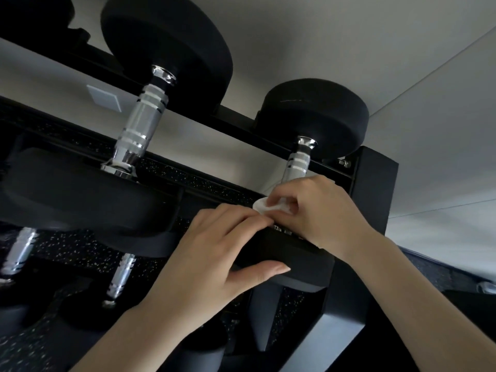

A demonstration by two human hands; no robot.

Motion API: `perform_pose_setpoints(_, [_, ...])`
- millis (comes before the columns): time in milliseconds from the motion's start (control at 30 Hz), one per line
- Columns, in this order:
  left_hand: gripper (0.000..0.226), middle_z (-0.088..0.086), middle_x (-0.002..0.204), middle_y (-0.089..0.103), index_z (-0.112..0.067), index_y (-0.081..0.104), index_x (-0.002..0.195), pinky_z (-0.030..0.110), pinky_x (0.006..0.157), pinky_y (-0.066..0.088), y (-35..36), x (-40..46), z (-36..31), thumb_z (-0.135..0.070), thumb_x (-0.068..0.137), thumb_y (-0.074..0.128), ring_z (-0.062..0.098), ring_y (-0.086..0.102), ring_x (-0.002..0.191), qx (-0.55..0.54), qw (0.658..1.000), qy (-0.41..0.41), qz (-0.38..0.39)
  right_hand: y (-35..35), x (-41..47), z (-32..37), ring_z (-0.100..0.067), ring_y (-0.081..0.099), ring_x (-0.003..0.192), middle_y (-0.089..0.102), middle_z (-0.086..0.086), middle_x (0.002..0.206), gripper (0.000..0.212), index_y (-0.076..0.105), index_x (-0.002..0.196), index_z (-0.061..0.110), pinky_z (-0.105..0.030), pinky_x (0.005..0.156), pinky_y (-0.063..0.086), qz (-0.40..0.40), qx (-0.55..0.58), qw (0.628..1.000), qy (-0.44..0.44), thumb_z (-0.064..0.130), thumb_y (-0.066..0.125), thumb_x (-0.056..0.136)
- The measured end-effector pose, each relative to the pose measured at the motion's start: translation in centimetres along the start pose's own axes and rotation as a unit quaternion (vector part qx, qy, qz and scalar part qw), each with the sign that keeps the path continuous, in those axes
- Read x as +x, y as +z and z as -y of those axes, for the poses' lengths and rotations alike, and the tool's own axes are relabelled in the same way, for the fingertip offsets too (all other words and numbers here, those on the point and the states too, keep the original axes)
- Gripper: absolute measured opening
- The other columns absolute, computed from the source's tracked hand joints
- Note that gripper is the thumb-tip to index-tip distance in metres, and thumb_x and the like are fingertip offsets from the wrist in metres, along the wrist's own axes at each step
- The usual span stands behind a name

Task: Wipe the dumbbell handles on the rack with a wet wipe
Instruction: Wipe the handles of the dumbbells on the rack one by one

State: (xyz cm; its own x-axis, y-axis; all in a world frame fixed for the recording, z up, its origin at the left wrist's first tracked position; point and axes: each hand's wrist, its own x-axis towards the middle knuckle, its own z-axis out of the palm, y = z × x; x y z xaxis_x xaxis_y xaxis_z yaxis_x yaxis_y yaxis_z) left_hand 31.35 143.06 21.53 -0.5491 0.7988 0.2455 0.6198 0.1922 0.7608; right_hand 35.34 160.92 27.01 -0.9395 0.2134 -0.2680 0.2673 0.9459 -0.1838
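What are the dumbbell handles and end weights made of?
Handles: likely chromed steel, mirror-bright at the collars, with a duller textured grip broken by shiny rings. End weights: matte black with no glare, probably rubber or urethane coating; the core cannot be seen.

Soft, dim daylight. Bright glare on my chrome handles (142, 124); the lower left is dark and blurred. Wide lens bends the edges.
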Motion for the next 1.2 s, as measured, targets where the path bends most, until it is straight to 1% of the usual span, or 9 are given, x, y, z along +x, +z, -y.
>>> perform_pose_setpoints(133, [0.053, -0.011, 0.111, 0.058, -0.018, 0.064, 0.113, 0.022, 0.091, 0.034, 0.0, 0.0, -0.1, -0.061, 0.089, 0.046, 0.004, 0.049, 0.102, -0.002, 1.000, -0.002, -0.012, 0.2, 0.6, 0.5, -0.022, 0.059, 0.095, 0.064, -0.001, 0.098, 0.022, 0.061, 0.104, 0.032, -0.032, 0.072, 0.048, -0.003, -0.039, 0.999, 0.025, 0.043, 0.058, 0.084])
perform_pose_setpoints(367, [0.051, -0.011, 0.110, 0.059, -0.018, 0.066, 0.112, 0.019, 0.089, 0.033, -0.1, 0.0, -0.3, -0.059, 0.087, 0.049, 0.000, 0.044, 0.102, 0.002, 1.000, 0.000, -0.027, 0.5, 1.5, 1.1, -0.026, 0.061, 0.087, 0.065, -0.008, 0.098, 0.024, 0.067, 0.104, 0.025, -0.033, 0.068, 0.050, -0.028, -0.085, 0.994, 0.064, 0.029, 0.054, 0.084])
perform_pose_setpoints(500, [0.051, -0.011, 0.109, 0.060, -0.018, 0.066, 0.113, 0.020, 0.089, 0.035, 0.0, 0.0, -0.2, -0.059, 0.088, 0.047, 0.000, 0.045, 0.102, -0.001, 1.000, 0.001, -0.029, 0.1, 2.8, 1.1, -0.028, 0.062, 0.087, 0.063, -0.008, 0.099, 0.024, 0.067, 0.105, 0.019, -0.029, 0.065, 0.045, -0.049, -0.112, 0.989, 0.078, 0.023, 0.055, 0.084])
perform_pose_setpoints(700, [0.051, -0.013, 0.109, 0.060, -0.021, 0.065, 0.115, 0.021, 0.091, 0.035, 0.1, -0.1, -0.1, -0.060, 0.089, 0.046, 0.000, 0.046, 0.103, -0.008, 1.000, 0.001, -0.025, -1.1, 5.2, -0.3, -0.031, 0.063, 0.078, 0.067, -0.010, 0.086, 0.018, 0.068, 0.099, 0.013, -0.036, 0.066, 0.052, -0.148, -0.111, 0.977, 0.105, 0.022, 0.057, 0.088])
perform_pose_setpoints(833, [0.051, -0.013, 0.110, 0.059, -0.021, 0.064, 0.115, 0.024, 0.090, 0.036, 0.1, -0.1, 0.1, -0.061, 0.089, 0.046, 0.001, 0.048, 0.103, -0.010, 1.000, 0.004, -0.025, -0.4, 5.5, -0.7, -0.033, 0.059, 0.069, 0.061, -0.009, 0.076, 0.018, 0.068, 0.090, 0.010, -0.030, 0.056, 0.036, -0.221, -0.139, 0.959, 0.108, 0.021, 0.053, 0.089])
perform_pose_setpoints(900, [0.050, -0.012, 0.110, 0.059, -0.021, 0.064, 0.115, 0.024, 0.090, 0.036, 0.1, -0.1, 0.1, -0.060, 0.089, 0.047, 0.002, 0.048, 0.103, -0.007, 1.000, 0.007, -0.029, 0.1, 5.2, -0.5, -0.034, 0.058, 0.067, 0.061, -0.009, 0.077, 0.018, 0.067, 0.088, 0.009, -0.028, 0.056, 0.031, -0.253, -0.141, 0.950, 0.113, 0.021, 0.054, 0.090])
perform_pose_setpoints(967, [0.050, -0.012, 0.109, 0.060, -0.020, 0.065, 0.114, 0.023, 0.089, 0.036, 0.1, -0.1, 0.1, -0.059, 0.088, 0.048, 0.001, 0.046, 0.101, -0.004, 0.999, 0.009, -0.036, 0.0, 4.9, -0.3, -0.034, 0.060, 0.073, 0.062, -0.009, 0.084, 0.019, 0.068, 0.095, 0.013, -0.029, 0.058, 0.032, -0.244, -0.127, 0.953, 0.129, 0.024, 0.054, 0.090])
perform_pose_setpoints(1067, [0.050, -0.011, 0.109, 0.060, -0.020, 0.065, 0.114, 0.022, 0.089, 0.035, 0.1, -0.1, 0.1, -0.059, 0.088, 0.048, 0.001, 0.045, 0.101, -0.004, 0.999, 0.010, -0.039, -0.6, 4.6, 0.1, -0.030, 0.060, 0.082, 0.060, -0.007, 0.095, 0.021, 0.069, 0.104, 0.020, -0.030, 0.061, 0.035, -0.179, -0.137, 0.966, 0.125, 0.029, 0.054, 0.091])
perform_pose_setpoints(1200, [0.052, -0.011, 0.112, 0.059, -0.020, 0.063, 0.117, 0.027, 0.091, 0.037, 0.1, -0.1, 0.1, -0.061, 0.090, 0.044, 0.005, 0.050, 0.105, -0.001, 1.000, 0.009, -0.019, -1.2, 4.0, 0.8, -0.026, 0.061, 0.076, 0.062, -0.006, 0.091, 0.020, 0.069, 0.101, 0.019, -0.029, 0.059, 0.039, -0.095, -0.184, 0.974, 0.088, 0.030, 0.056, 0.090])
